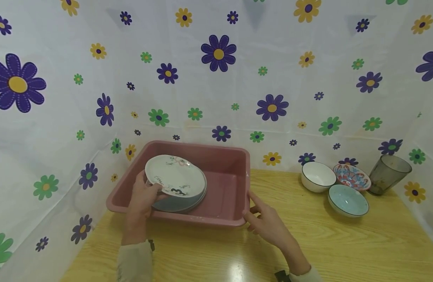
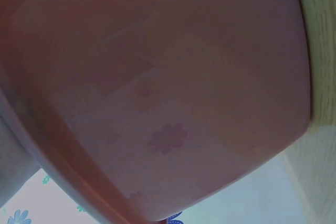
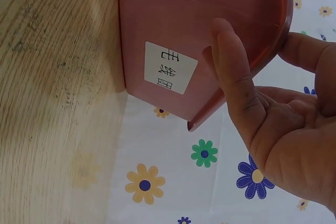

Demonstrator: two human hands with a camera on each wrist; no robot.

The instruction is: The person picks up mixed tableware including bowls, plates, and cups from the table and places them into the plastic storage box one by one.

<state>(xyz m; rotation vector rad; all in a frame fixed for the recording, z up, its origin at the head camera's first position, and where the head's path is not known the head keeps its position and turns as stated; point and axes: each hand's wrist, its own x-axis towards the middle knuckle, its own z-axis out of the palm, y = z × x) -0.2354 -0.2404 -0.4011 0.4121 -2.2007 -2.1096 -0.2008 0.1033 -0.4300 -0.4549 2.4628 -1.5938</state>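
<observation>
A pink plastic basin [image 1: 234,184] stands on the wooden table [image 1: 343,243], close against the flowered cloth backdrop [image 1: 216,78] behind it, and everything else is placed here by reference to it. Inside the basin, toward its left end, lies a small stack of plates: a white plate with a painted pattern [image 1: 175,176] on top, tilted up, over a grey plate [image 1: 181,204] whose edge shows beneath it. The rest of the basin's floor, to the right of the stack, shows bare pink. The left hand [image 1: 142,199] reaches over the basin's near rim and grips the near edge of the white plate, thumb curled on top and fingers under it. The right hand [image 1: 265,221] sits at the basin's near right corner, thumb against the outer wall and fingers bent round the rim; the right wrist view shows this hold [image 3: 262,108] beside a white paper label [image 3: 170,67] stuck to the wall. Well to the right of the basin stand a white bowl [image 1: 317,177], a red-and-blue patterned bowl [image 1: 352,177], a pale blue bowl [image 1: 348,200] and a smoky grey tumbler [image 1: 389,174], close together.
</observation>
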